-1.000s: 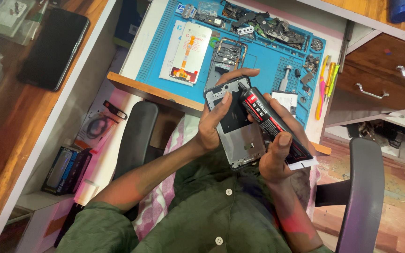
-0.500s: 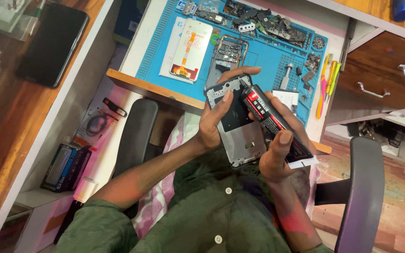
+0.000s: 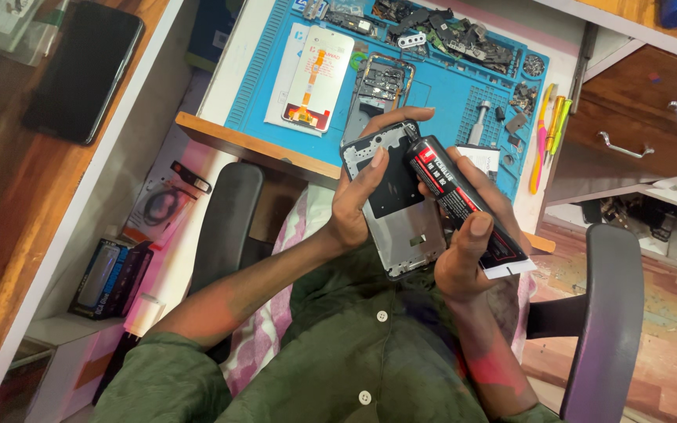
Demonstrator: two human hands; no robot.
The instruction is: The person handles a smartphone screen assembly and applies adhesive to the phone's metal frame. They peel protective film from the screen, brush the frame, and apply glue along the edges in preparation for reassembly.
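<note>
the left hand (image 3: 358, 205) is gripping a grey phone frame (image 3: 398, 204) along its left edge, thumb lying across the face near the top corner and fingers curling round behind, with fingertips showing over the top edge. the frame is being held tilted over the lap, its dark inner panel facing up, well clear of the bench. the right hand (image 3: 476, 254) is clenching a black glue tube (image 3: 464, 202) with red and white markings, thumb pressing on the tube's upper side and the flat white crimped end sticking out past the palm toward the chair. the tube's nozzle end is lying against the frame's upper right part, just beside the left fingertips; whether the tip is actually touching the surface is too small to tell.

beyond the two grips, past the frame's top edge, a blue work mat (image 3: 448, 94) is lying on the bench, carrying a white phone screen (image 3: 319, 80) with an orange flex strip, a second bare frame (image 3: 381, 84) and a scatter of small dark parts (image 3: 452, 35). to the right of the tube hand, coloured screwdrivers (image 3: 550, 129) are resting by the mat's edge. far off to the left of the frame hand, a black phone (image 3: 84, 70) is lying on a wooden counter.
</note>
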